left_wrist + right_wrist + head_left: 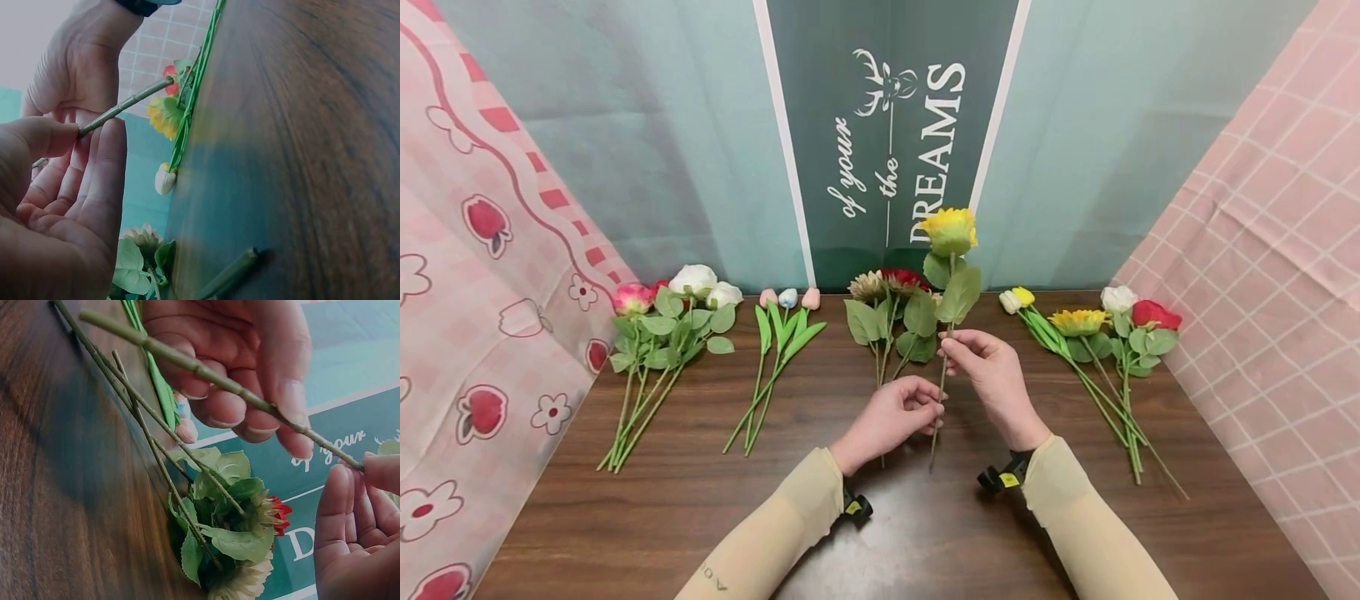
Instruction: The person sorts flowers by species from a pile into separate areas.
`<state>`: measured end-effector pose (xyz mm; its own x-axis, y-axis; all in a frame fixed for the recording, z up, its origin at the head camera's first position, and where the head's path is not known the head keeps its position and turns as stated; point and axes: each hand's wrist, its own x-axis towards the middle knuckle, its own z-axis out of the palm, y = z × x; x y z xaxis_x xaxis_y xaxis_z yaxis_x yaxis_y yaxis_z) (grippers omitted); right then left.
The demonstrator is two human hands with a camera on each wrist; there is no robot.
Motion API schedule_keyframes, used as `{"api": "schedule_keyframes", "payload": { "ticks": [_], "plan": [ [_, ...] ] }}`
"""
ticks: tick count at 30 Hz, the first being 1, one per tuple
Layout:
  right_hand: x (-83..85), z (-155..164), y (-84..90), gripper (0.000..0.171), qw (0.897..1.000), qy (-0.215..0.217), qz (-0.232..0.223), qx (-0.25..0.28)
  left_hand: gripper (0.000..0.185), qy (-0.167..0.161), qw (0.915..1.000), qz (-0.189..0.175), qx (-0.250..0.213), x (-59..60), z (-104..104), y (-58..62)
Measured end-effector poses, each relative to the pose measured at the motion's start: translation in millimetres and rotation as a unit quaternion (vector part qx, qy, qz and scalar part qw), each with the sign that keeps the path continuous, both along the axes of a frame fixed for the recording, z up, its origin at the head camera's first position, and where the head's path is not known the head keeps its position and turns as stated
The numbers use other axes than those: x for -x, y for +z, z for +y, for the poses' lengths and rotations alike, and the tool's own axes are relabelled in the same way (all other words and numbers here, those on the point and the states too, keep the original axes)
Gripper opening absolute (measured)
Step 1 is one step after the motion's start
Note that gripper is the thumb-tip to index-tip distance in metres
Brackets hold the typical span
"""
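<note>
Yellow petals top the flower (951,231) I hold up above the wooden table (685,517), so its long stem hangs free. My right hand (996,379) pinches the stem high up and my left hand (891,417) pinches it lower, which keeps it straight. Other flower bunches (651,333) lie flat in a row behind, apart from it.

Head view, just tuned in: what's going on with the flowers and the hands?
A person holds one yellow flower upright over the wooden table, both hands pinching its stem: the left hand lower down, the right hand just above. Behind the hands lies a small bunch with a red bloom. Other bunches lie in a row to the left and right.
</note>
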<state>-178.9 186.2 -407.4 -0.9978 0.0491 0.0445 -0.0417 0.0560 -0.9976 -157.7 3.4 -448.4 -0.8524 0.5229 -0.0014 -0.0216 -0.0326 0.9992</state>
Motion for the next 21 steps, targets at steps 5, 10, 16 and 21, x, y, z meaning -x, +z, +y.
{"api": "schedule_keyframes", "payload": {
  "ticks": [5,10,16,21],
  "plan": [
    [0.0,-0.8,-0.3,0.041,1.0,0.002,-0.012,0.003,0.025,0.008,0.9999,0.004,0.006,-0.7,-2.7,-0.6],
    [0.4,-0.8,-2.0,0.04,1.0,0.0,-0.012,0.003,0.024,0.013,0.9997,0.006,0.018,-1.0,-2.8,-1.8],
    [3.5,1.4,-5.0,0.034,1.0,-0.007,-0.016,0.001,0.022,0.021,0.9968,0.036,0.069,-1.4,-4.4,-1.2],
    [10.6,10.2,-10.2,0.037,1.0,-0.021,-0.018,0.0,0.024,0.04,0.9779,0.14,0.15,-0.1,-6.8,-0.2]
  ]
}}
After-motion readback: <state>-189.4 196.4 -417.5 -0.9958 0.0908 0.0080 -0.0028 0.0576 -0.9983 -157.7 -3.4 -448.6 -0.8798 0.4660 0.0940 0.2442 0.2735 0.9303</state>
